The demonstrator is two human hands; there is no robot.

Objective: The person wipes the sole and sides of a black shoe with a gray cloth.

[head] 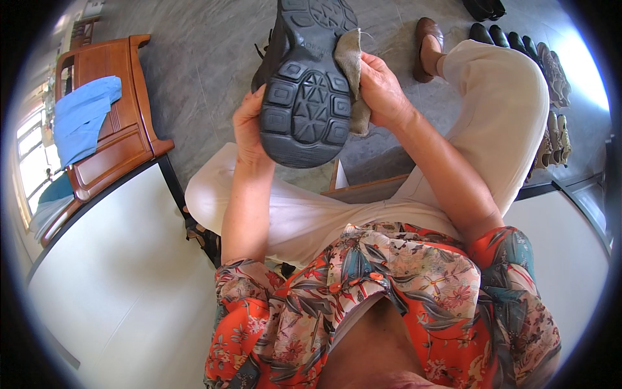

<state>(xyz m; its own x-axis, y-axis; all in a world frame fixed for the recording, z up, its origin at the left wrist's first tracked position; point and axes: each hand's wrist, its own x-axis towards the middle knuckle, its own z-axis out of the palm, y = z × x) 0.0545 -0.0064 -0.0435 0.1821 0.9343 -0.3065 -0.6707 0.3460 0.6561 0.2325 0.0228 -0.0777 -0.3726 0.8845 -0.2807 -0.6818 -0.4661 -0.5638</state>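
A black lace-up shoe (307, 97) is held up in front of me, its treaded rubber sole facing the camera and its heel end towards me. My left hand (250, 121) grips it around the heel on the left side. On the other side my right hand (381, 90) pinches a grey-beige cloth (351, 63) between thumb and fingers, and the cloth lies against the edge of the sole. A lower fold of the cloth hangs below those fingers. The far toe end of the shoe is cut off by the picture's top edge.
Several pairs of shoes (554, 73) stand in rows on the grey tiled floor (194, 73) at the right. A wooden bed-end or bench panel (116, 116) with a blue cloth (87, 116) over it is at the left. White black-edged surfaces (116, 243) flank me. Dark sandals (204, 238) lie near my left knee.
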